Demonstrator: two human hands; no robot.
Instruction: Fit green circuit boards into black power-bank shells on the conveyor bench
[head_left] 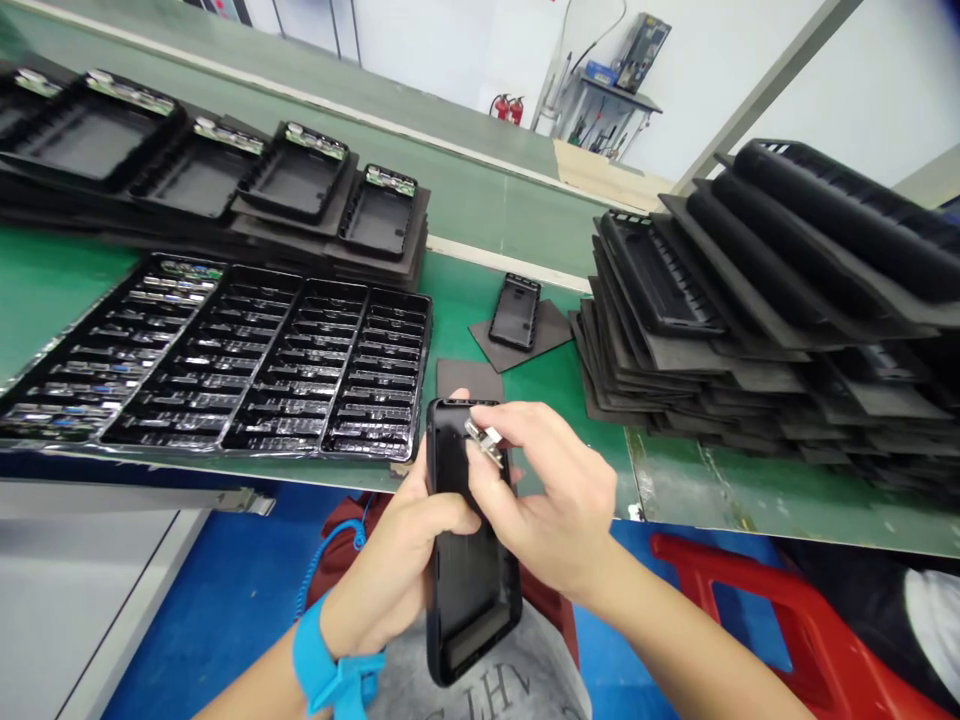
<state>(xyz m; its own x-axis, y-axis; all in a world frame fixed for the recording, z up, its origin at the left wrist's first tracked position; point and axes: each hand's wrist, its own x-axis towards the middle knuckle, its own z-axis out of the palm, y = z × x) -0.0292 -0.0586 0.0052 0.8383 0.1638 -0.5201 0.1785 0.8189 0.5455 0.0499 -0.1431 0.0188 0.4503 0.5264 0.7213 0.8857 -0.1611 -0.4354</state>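
Note:
My left hand (409, 550) is wrapped round a black plastic casing (474, 590), an open shell held up in front of my lap with its hollow side toward me. Between the thumb and fingers of my right hand (544, 490) is a small circuit board (486, 438) with metal connectors. It sits over the upper end of the casing; whether the two touch I cannot tell. A blue wrist strap (337, 655) is round my left wrist.
A black compartment tray (274, 375) with circuit boards in its left column lies on the green bench. Casings with boards (379, 215) stand behind it on dark foam sheets. Stacked foam sheets and casings (675, 350) rise at right. One casing (516, 310) lies mid-bench. A red stool (780, 610) is below.

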